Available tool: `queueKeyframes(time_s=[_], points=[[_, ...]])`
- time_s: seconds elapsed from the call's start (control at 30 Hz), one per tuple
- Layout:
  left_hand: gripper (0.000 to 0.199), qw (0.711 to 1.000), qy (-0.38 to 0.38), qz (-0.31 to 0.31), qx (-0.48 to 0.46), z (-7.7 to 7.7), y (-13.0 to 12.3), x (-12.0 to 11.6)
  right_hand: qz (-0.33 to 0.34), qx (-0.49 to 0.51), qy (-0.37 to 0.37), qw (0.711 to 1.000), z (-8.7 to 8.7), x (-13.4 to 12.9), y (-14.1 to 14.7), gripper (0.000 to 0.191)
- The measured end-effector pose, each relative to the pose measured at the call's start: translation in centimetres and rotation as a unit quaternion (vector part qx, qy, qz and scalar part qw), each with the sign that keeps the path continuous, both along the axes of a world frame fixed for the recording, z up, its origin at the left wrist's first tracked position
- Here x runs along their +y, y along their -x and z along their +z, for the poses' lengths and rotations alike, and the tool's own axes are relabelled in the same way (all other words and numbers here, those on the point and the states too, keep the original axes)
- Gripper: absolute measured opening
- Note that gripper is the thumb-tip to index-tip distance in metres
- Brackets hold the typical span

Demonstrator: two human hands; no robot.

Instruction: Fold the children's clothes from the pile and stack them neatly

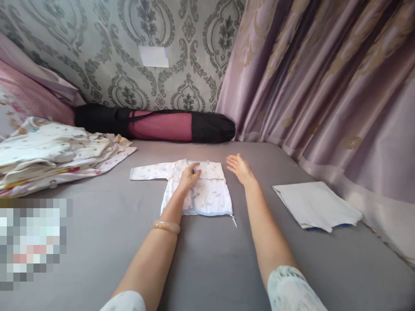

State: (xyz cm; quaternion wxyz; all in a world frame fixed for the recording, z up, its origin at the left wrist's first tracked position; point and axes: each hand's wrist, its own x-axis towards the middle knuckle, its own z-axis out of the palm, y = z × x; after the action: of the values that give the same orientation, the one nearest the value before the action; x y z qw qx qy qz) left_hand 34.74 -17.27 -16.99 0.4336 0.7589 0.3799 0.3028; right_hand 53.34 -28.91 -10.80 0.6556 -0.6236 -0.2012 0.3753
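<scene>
Left hand (190, 176), thumb and fingers parted, hides part of the shirt (212, 196); contact is unclear. Right hand (240, 168), fingers extended, hovers just beside it.

The left grip (190, 176) covers part of the small shirt (212, 198), whose printed figures are too small to make out. Left of the shirt, the cloth pile (61, 147) runs out of view; on the shirt's near left, a pixelated patch (32, 242) conceals what lies there. Behind and right of the shirt, the curtain (308, 86) is cut off at top and side.
</scene>
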Motion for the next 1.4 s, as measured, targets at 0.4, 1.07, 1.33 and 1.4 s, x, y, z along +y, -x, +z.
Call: queueKeyframes(time_s=[0.4, 1.07, 1.33, 1.4], points=[[0.049, 0.984, -0.165, -0.065, -0.003, -0.6, -1.0, 1.3, 0.017, -0.424, 0.211, 0.880, -2.5, 2.1, 1.2, 0.041], [0.050, 0.974, -0.197, -0.048, 0.101, -2.0, -0.5, 1.9, 0.155, -0.620, 0.296, 0.710, -6.3, 2.7, 5.4, 0.067], [0.047, 0.960, -0.186, 0.004, 0.210, -0.8, -0.1, 0.8, 0.152, -0.615, 0.309, 0.709, -6.0, 2.7, 5.5, 0.066], [0.044, 0.955, -0.190, 0.010, 0.229, -0.8, 0.0, 0.5, 0.156, -0.614, 0.313, 0.707, -6.0, 2.8, 5.4, 0.067]])
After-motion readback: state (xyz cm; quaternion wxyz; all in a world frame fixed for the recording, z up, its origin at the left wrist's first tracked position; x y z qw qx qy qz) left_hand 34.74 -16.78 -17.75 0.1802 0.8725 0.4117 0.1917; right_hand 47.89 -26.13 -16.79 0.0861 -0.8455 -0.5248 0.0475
